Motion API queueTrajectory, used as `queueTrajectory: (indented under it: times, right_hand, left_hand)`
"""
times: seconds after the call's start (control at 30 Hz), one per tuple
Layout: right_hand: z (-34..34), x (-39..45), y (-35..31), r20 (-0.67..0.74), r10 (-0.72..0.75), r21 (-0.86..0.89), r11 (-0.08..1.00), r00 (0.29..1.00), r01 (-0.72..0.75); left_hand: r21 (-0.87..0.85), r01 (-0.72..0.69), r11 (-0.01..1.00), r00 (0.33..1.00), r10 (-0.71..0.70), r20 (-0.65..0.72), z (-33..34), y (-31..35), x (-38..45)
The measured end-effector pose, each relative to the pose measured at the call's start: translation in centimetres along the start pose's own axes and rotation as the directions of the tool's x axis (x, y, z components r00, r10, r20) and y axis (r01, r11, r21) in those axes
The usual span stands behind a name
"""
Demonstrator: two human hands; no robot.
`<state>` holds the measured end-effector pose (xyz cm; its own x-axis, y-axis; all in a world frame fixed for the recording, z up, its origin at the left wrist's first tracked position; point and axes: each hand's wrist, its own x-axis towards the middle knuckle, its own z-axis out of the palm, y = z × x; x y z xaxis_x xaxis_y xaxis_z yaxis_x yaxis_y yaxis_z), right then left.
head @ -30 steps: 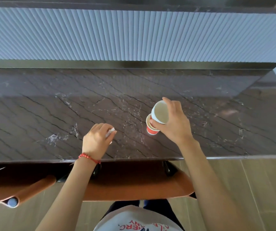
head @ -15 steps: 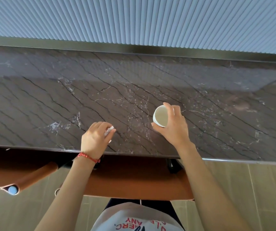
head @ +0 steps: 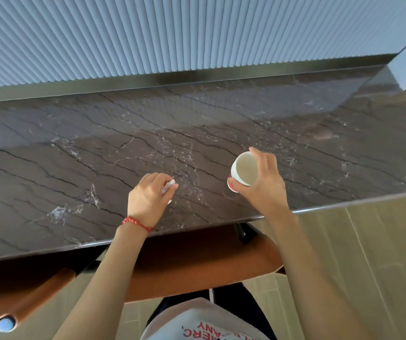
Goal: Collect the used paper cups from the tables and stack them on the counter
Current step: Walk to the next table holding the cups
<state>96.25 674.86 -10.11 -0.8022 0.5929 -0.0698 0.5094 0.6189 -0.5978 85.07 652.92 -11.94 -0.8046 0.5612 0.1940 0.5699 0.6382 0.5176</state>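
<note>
while the right hand (head: pixel 265 182) grips a paper cup (head: pixel 243 169), left fingers (head: pixel 159 182) pinch something white (tissue, perhaps) (head: pixel 168 185).

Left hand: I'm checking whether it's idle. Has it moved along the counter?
No. The left hand still rests near the counter front edge, pinching white paper.

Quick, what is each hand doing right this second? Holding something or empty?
Left hand: closed on a small crumpled white scrap.
Right hand: closed around a white paper cup, tilted over the counter.
</note>
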Motion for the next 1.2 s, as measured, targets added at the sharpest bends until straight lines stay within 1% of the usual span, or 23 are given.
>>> queueTrajectory:
  times: [0.17,0.4,0.5,0.6,0.7,0.77,0.83,0.9,1.0,1.1,1.2]
  right_hand:
    - [-4.9,-3.2,3.8,-0.133,0.122,0.020,0.993,0.984,-0.120]
    - [-10.3,-10.5,10.3,-0.299,0.282,0.091,0.959,0.912,-0.267]
    - [-12.2,-14.3,13.3,-0.345,0.333,0.115,0.943,0.878,-0.312]
    - [-14.4,-18.9,16.6,-0.386,0.409,0.147,0.912,0.827,-0.383]
    - [-16.5,-24.7,20.3,-0.445,0.486,0.162,0.870,0.752,-0.466]
    - [-17.5,-28.4,22.3,-0.480,0.536,0.185,0.836,0.694,-0.517]
    - [-18.1,-32.1,24.0,-0.510,0.591,0.234,0.794,0.624,-0.561]
    - [-18.5,-35.4,25.3,-0.539,0.649,0.289,0.742,0.537,-0.605]
    - [-18.7,-40.2,26.3,-0.565,0.733,0.376,0.638,0.379,-0.672]
    - [-18.3,-44.7,27.0,-0.592,0.777,0.445,0.536,0.213,-0.717]
    - [-17.8,-48.7,27.3,-0.585,0.810,0.528,0.419,0.042,-0.739]
  left_hand:
    - [-0.043,-0.166,0.985,0.985,0.168,0.032,1.8,4.6,1.4]
    - [-0.079,-0.353,0.932,0.927,0.360,0.110,5.3,13.4,0.5]
    - [-0.102,-0.425,0.899,0.890,0.436,0.133,6.9,17.3,-0.9]
    - [-0.121,-0.510,0.852,0.836,0.524,0.161,8.8,22.0,-3.0]
    - [-0.175,-0.575,0.799,0.776,0.601,0.193,11.1,27.7,-5.9]
    - [-0.233,-0.618,0.751,0.719,0.660,0.219,12.7,31.1,-7.8]
    - [-0.288,-0.676,0.678,0.634,0.735,0.240,14.4,34.3,-9.6]
    - [-0.344,-0.717,0.606,0.547,0.795,0.261,15.9,37.3,-11.3]
    - [-0.424,-0.758,0.496,0.416,0.868,0.271,18.2,41.7,-14.0]
    - [-0.495,-0.786,0.371,0.260,0.924,0.280,20.4,45.9,-16.9]
    - [-0.577,-0.774,0.261,0.113,0.954,0.279,22.4,50.1,-20.3]
